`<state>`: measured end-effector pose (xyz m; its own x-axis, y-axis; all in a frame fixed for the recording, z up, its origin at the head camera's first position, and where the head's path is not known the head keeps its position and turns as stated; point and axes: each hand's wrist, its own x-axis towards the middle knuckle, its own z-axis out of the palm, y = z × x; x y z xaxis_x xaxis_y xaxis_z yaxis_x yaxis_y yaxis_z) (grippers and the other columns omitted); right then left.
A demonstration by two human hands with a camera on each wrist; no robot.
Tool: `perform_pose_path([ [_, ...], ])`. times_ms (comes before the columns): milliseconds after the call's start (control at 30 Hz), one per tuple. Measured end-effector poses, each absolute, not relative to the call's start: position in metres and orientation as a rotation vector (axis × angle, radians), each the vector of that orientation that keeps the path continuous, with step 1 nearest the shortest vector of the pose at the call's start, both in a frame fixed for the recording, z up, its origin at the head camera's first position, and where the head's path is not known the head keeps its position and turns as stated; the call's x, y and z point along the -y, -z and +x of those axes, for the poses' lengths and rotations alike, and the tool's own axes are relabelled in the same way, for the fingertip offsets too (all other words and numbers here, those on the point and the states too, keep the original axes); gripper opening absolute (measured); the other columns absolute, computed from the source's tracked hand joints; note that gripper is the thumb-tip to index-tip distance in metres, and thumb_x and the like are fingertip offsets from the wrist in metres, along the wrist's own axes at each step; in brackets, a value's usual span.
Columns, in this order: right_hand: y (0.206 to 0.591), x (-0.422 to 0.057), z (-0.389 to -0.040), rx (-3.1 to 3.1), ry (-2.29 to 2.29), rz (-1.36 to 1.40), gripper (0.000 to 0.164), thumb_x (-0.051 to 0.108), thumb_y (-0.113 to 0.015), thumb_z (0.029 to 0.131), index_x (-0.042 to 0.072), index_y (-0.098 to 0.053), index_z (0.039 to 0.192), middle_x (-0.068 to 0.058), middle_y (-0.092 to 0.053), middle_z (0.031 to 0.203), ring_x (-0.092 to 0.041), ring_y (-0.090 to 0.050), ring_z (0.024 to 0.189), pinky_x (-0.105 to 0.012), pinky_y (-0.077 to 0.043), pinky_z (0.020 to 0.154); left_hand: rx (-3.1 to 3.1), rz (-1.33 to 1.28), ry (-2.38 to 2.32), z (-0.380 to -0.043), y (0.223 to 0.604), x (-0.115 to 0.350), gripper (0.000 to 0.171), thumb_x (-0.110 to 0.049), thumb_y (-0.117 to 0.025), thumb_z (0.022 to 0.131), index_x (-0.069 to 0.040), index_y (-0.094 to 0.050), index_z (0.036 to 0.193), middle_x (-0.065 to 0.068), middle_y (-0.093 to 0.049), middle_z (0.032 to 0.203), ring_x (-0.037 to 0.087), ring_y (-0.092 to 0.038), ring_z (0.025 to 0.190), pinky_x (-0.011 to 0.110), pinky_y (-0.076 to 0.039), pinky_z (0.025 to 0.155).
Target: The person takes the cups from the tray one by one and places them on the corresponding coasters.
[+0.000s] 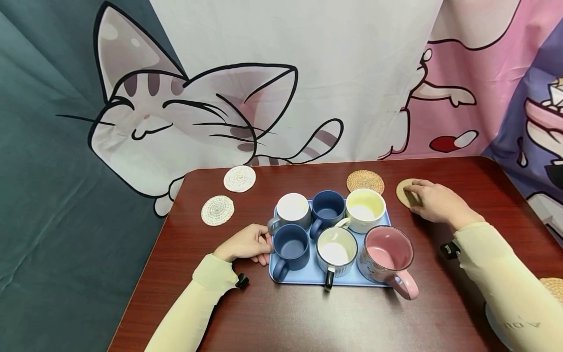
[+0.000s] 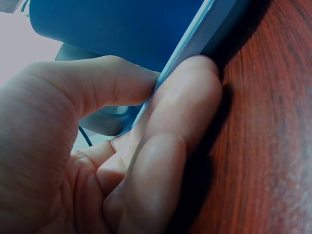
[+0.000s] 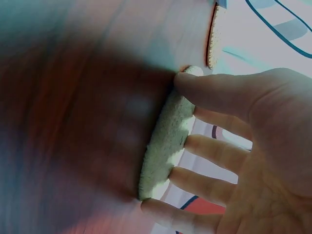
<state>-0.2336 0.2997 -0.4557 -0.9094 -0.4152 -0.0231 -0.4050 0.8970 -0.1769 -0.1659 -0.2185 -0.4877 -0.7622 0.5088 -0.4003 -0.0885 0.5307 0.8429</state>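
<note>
In the head view my left hand [image 1: 246,244] grips the left rim of a light blue tray [image 1: 308,279], thumb over the edge and fingers curled outside it. On the tray stand two dark blue mugs [image 1: 291,248], a grey mug with white inside [image 1: 292,209], a pale yellow mug [image 1: 365,211], a ribbed white mug with a black handle [image 1: 336,249] and a large pink mug [image 1: 387,254]. My right hand [image 1: 440,201] touches a round beige coaster [image 3: 165,139] at the back right. Its fairly straight fingers reach the coaster's surface, with the thumb at one edge.
Two white woven coasters [image 1: 217,210] lie left of the tray. A tan woven coaster [image 1: 365,182] lies behind it, and another woven coaster [image 1: 553,287] shows at the right edge. A cartoon-printed cloth [image 1: 352,73] hangs behind the brown table [image 1: 352,318].
</note>
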Motion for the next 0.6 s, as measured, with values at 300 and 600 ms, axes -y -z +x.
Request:
perform_pose_path([
  [300,0.458,-0.29,-0.249,-3.013,0.302,-0.705,0.059,0.011,-0.078,0.082,-0.007,-0.061,0.135,-0.035,-0.054,0.142,-0.058,-0.059,0.121,-0.068,-0.047,0.101,-2.136,0.34,-1.235,-0.166,0.489,0.22,0.006,-0.01,-0.063,0.095,-0.004,-0.061,0.095,0.007,-0.075,0.066,0.011,-0.072,0.056,0.021,-0.053,0.049],
  [600,0.461,-0.28,-0.258,-3.012,0.355,-0.743,0.056,0.007,-0.073,0.083,-0.005,-0.061,0.137,-0.034,-0.052,0.145,-0.058,-0.058,0.122,-0.067,-0.046,0.104,-2.135,0.337,-1.233,-0.166,0.489,0.219,0.006,-0.009,-0.062,0.095,-0.004,-0.061,0.095,0.007,-0.076,0.067,0.011,-0.072,0.056,0.021,-0.053,0.049],
])
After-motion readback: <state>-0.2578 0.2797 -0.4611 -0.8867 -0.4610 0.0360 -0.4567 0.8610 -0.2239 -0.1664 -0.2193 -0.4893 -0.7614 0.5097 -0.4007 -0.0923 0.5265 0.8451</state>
